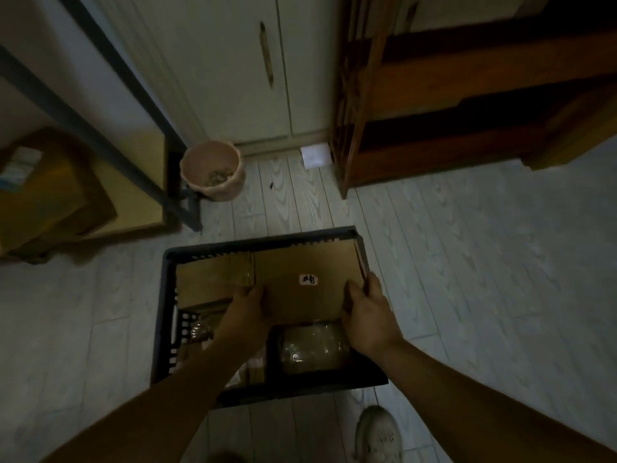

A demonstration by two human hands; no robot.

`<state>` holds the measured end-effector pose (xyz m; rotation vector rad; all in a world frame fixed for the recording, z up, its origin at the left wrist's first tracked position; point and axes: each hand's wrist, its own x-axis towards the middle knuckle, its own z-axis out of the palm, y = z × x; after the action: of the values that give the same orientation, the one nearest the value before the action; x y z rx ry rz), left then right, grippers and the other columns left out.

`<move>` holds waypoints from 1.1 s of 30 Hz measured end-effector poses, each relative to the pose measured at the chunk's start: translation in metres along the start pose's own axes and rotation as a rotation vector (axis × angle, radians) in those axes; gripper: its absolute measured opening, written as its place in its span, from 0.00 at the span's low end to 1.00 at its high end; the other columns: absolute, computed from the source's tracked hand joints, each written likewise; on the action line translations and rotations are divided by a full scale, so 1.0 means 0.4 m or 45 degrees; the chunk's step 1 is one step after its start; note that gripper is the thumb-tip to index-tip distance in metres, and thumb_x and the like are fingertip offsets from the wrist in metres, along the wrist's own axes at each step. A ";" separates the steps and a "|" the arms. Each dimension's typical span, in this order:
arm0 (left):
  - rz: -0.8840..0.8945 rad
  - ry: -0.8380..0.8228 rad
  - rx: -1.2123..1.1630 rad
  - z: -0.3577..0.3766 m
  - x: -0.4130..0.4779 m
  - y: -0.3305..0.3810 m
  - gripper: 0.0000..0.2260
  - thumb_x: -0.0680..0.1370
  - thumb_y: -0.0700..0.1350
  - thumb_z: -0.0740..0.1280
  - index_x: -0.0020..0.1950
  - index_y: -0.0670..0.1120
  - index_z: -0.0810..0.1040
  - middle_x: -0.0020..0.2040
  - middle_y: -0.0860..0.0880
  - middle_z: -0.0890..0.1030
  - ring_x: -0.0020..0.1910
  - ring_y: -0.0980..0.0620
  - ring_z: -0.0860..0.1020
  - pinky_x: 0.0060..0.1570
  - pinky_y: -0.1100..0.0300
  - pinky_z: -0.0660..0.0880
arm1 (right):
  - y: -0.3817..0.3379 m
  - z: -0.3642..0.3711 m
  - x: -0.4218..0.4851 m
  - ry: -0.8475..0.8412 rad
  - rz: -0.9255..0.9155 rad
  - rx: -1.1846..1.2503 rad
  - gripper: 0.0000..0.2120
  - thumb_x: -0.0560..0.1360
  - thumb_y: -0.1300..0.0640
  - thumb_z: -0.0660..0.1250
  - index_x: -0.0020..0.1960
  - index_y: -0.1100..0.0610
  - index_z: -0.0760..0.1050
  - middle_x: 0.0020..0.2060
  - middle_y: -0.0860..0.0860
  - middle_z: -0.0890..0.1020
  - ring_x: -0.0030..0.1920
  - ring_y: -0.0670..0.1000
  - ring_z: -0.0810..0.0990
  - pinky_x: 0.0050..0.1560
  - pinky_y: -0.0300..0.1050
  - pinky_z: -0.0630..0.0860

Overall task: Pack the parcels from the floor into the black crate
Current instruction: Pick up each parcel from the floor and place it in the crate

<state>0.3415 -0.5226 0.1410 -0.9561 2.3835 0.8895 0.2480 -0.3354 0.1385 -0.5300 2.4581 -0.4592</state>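
1. Gripping the near edge of a flat brown cardboard parcel (300, 285): left hand (248, 304), fingers curled.
2. Clasping the same parcel's right corner: right hand (367, 315).
3. Under both hands, black slatted plastic crate (163, 329): cardboard parcel across far half; clear-wrapped parcel (314, 345) beneath right wrist.

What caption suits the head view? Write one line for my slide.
Left hand and right hand hold a cardboard box in the black crate, behind a plastic-wrapped parcel.

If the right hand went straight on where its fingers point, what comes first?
Probably the black crate at its far right corner; the right hand grips the cardboard parcel beside it. Depth unclear.
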 end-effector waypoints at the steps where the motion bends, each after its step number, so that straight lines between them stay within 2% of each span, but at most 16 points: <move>1: -0.002 -0.008 0.019 0.030 0.041 -0.021 0.23 0.77 0.41 0.62 0.72 0.46 0.63 0.71 0.43 0.64 0.63 0.43 0.71 0.62 0.52 0.71 | 0.011 0.040 0.033 -0.013 -0.003 -0.037 0.24 0.78 0.54 0.61 0.71 0.54 0.59 0.75 0.56 0.51 0.67 0.58 0.65 0.66 0.47 0.68; 4: 0.011 -0.030 0.118 0.105 0.147 -0.078 0.18 0.78 0.40 0.60 0.69 0.43 0.67 0.72 0.41 0.63 0.63 0.40 0.71 0.62 0.50 0.70 | 0.034 0.139 0.124 -0.106 -0.007 -0.121 0.26 0.78 0.50 0.62 0.72 0.53 0.58 0.76 0.56 0.42 0.69 0.62 0.60 0.67 0.52 0.66; 10: 0.144 -0.033 0.239 0.204 0.298 -0.156 0.15 0.79 0.41 0.59 0.66 0.41 0.69 0.71 0.39 0.65 0.67 0.39 0.67 0.64 0.49 0.68 | 0.078 0.263 0.243 -0.144 -0.003 -0.193 0.30 0.78 0.53 0.61 0.75 0.52 0.52 0.75 0.56 0.43 0.69 0.62 0.57 0.69 0.53 0.63; 16: 0.176 -0.010 0.371 0.269 0.358 -0.166 0.22 0.79 0.40 0.58 0.73 0.44 0.61 0.75 0.40 0.54 0.70 0.35 0.61 0.69 0.44 0.63 | 0.109 0.310 0.320 -0.112 0.037 -0.271 0.35 0.75 0.61 0.64 0.76 0.51 0.50 0.75 0.55 0.44 0.70 0.63 0.54 0.69 0.56 0.64; 19: 0.222 -0.089 0.641 0.306 0.358 -0.163 0.25 0.78 0.43 0.59 0.75 0.45 0.57 0.76 0.41 0.52 0.72 0.35 0.55 0.70 0.44 0.59 | 0.124 0.320 0.332 -0.120 0.069 -0.331 0.35 0.75 0.60 0.64 0.76 0.52 0.50 0.75 0.56 0.46 0.71 0.63 0.54 0.69 0.56 0.63; 21: 0.315 0.050 0.794 0.310 0.356 -0.158 0.26 0.77 0.48 0.62 0.73 0.47 0.60 0.75 0.43 0.55 0.71 0.38 0.55 0.68 0.44 0.58 | 0.129 0.330 0.333 -0.118 0.062 -0.396 0.34 0.76 0.54 0.64 0.76 0.54 0.51 0.74 0.57 0.49 0.71 0.63 0.53 0.70 0.58 0.60; 23: 0.403 0.202 0.807 0.285 0.357 -0.162 0.28 0.75 0.52 0.64 0.73 0.50 0.60 0.75 0.45 0.54 0.72 0.39 0.53 0.69 0.42 0.54 | 0.132 0.334 0.335 -0.106 0.033 -0.448 0.35 0.75 0.49 0.64 0.76 0.55 0.51 0.74 0.58 0.52 0.73 0.63 0.50 0.71 0.60 0.55; 25: 0.387 0.302 0.737 0.240 0.364 -0.194 0.34 0.73 0.56 0.66 0.75 0.52 0.54 0.77 0.44 0.48 0.74 0.38 0.46 0.70 0.38 0.45 | 0.132 0.329 0.345 -0.085 -0.066 -0.489 0.37 0.75 0.46 0.65 0.76 0.52 0.49 0.74 0.58 0.50 0.74 0.63 0.46 0.72 0.62 0.50; 27: 0.240 0.283 0.680 0.192 0.371 -0.248 0.42 0.72 0.59 0.67 0.76 0.55 0.44 0.77 0.43 0.41 0.74 0.36 0.40 0.68 0.33 0.42 | 0.123 0.324 0.362 -0.117 -0.191 -0.561 0.39 0.74 0.44 0.65 0.77 0.47 0.46 0.76 0.56 0.46 0.74 0.64 0.41 0.72 0.64 0.44; 30: 0.026 0.161 0.673 0.137 0.378 -0.333 0.45 0.71 0.61 0.67 0.73 0.61 0.34 0.77 0.45 0.37 0.73 0.34 0.38 0.65 0.26 0.45 | 0.110 0.332 0.395 -0.211 -0.205 -0.637 0.41 0.74 0.41 0.63 0.76 0.43 0.41 0.76 0.56 0.42 0.74 0.65 0.39 0.71 0.67 0.41; 33: 0.112 0.082 0.669 0.092 0.400 -0.378 0.40 0.73 0.60 0.63 0.73 0.64 0.37 0.78 0.48 0.39 0.74 0.33 0.41 0.64 0.26 0.50 | 0.117 0.349 0.410 -0.185 -0.170 -0.652 0.37 0.76 0.40 0.59 0.76 0.42 0.40 0.76 0.58 0.43 0.74 0.66 0.41 0.70 0.68 0.43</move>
<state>0.3483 -0.6544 -0.0388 -0.6801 2.5350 0.2291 0.1954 -0.3996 -0.0656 -0.9027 2.3992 0.1670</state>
